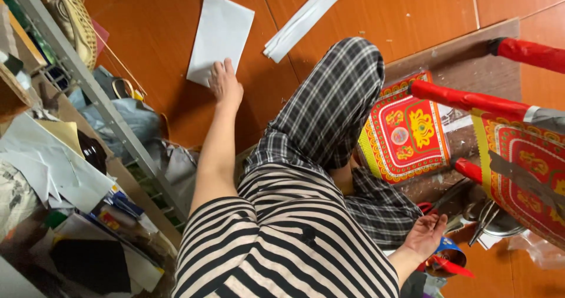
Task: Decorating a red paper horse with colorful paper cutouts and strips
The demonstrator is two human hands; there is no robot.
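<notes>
White sheet of paper lies flat on the orange-brown floor, far out in front of the seated person. Nearest, the right hand hangs palm-up with fingers loosely spread, holding nothing, just beside scissors with red handles and some metal tools too jumbled to make out. Beyond it stand red-and-gold patterned paper panels on red rods, cut off at the right edge. A plaid-trousered knee rises between the hands. Left, a cluttered metal shelf crowds the arm. Farther, the left hand presses fingers flat on the sheet's near corner. A folded white strip lies beyond.
</notes>
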